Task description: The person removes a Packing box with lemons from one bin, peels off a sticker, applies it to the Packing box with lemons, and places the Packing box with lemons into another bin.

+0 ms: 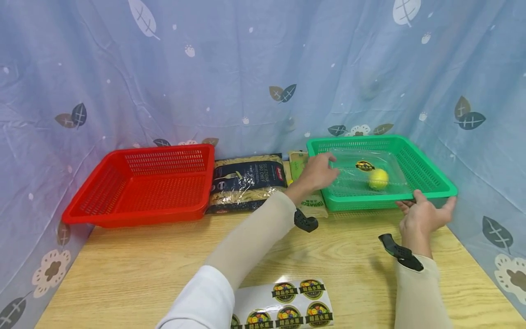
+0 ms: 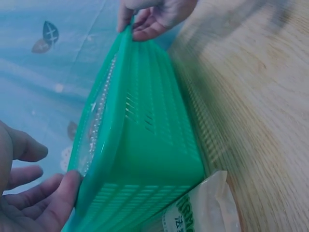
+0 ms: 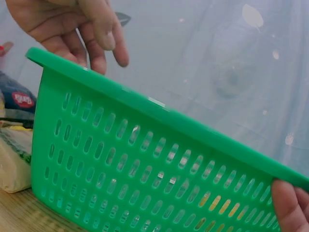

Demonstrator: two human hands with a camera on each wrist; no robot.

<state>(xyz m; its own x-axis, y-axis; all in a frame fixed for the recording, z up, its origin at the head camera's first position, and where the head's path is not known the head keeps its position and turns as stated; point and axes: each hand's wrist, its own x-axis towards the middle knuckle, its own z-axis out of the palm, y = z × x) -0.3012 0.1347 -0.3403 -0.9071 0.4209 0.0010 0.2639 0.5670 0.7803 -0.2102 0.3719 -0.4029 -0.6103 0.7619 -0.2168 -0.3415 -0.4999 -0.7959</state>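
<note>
A green plastic basket [image 1: 435, 176] stands at the back right of the wooden table. In it lies a clear plastic box [image 1: 349, 180] with a round sticker [image 1: 364, 166] and a yellow round fruit [image 1: 378, 178]. My left hand [image 1: 318, 173] hovers over the basket's near-left corner, fingers loose; in the left wrist view its thumb [image 2: 65, 195] touches the rim of the basket [image 2: 145, 145]. My right hand [image 1: 425, 217] grips the near-right rim, thumb on top and fingers below. In the right wrist view its thumb [image 3: 289, 208] lies on the basket's edge [image 3: 159, 108].
An empty red basket [image 1: 144, 187] stands at the back left. A dark pasta bag [image 1: 246, 183] and a pale packet [image 1: 314, 203] lie between the baskets. A sheet of round stickers [image 1: 287, 304] lies at the table's near edge. Blue curtain surrounds the table.
</note>
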